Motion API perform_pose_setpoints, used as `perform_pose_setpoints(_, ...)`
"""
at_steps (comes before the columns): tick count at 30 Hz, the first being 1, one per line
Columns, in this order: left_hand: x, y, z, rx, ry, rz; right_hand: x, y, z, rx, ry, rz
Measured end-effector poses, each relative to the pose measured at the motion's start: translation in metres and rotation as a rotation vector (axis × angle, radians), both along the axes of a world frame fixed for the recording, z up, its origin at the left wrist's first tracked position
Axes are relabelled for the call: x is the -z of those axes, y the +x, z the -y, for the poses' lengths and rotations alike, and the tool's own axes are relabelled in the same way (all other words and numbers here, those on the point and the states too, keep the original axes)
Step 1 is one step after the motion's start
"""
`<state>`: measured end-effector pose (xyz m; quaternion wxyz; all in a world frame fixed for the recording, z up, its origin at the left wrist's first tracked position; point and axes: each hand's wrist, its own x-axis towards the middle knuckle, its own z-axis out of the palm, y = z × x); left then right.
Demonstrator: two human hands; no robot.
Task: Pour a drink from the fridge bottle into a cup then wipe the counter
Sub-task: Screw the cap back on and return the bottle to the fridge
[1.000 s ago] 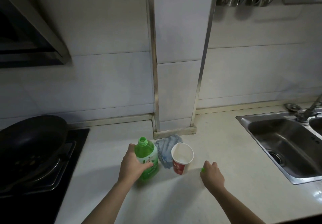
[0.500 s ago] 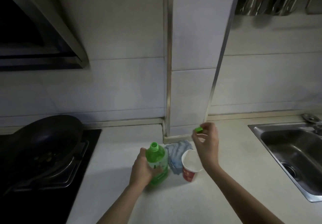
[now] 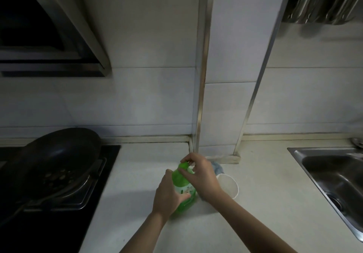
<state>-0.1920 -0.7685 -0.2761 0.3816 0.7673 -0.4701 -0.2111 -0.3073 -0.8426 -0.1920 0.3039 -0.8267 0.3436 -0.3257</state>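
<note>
A green plastic bottle [image 3: 181,182] with a white label stands upright on the pale counter [image 3: 141,174]. My left hand [image 3: 169,193] wraps around its body. My right hand [image 3: 198,172] is over its neck, fingertips pinching the green cap [image 3: 184,165] on the bottle's mouth. Just right of the bottle stands a white paper cup [image 3: 228,186], partly hidden by my right wrist; its inside cannot be made out. A blue-grey cloth [image 3: 217,169] lies behind the cup against the wall pillar, mostly hidden by my right hand.
A dark frying pan [image 3: 55,158] sits on the black stove [image 3: 59,223] at the left. A steel sink [image 3: 334,176] is set into the counter at the right. A tiled pillar [image 3: 225,95] juts out behind the bottle. Utensils hang on a rack [image 3: 324,3] at top right.
My right hand lifted the green cap from the counter to the right of the cup, carried it up and left, and now holds it on the bottle's mouth. My left hand kept its hold on the bottle.
</note>
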Motion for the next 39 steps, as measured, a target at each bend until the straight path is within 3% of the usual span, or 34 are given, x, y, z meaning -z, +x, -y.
perform_pose_setpoints(11,0.001,0.001,0.0,0.007,-0.017,0.023,-0.002,0.004,-0.002,-0.097,-0.017,-0.097)
perform_pose_setpoints(20,0.0,-0.002,0.001,-0.053,0.066,0.0,-0.032,0.006,0.006,-0.231,-0.267,-0.513)
perform_pose_setpoints(28,-0.002,0.0,0.0,-0.055,0.067,0.004,-0.039,0.02,0.019,-0.31,-0.354,-0.724)
perform_pose_setpoints(34,-0.001,0.0,0.0,-0.052,0.059,-0.002,-0.049,0.026,0.02,-0.295,-0.429,-0.816)
perform_pose_setpoints(39,-0.001,0.0,0.0,-0.048,0.066,-0.011,-0.052,0.025,0.02,-0.333,-0.408,-0.765)
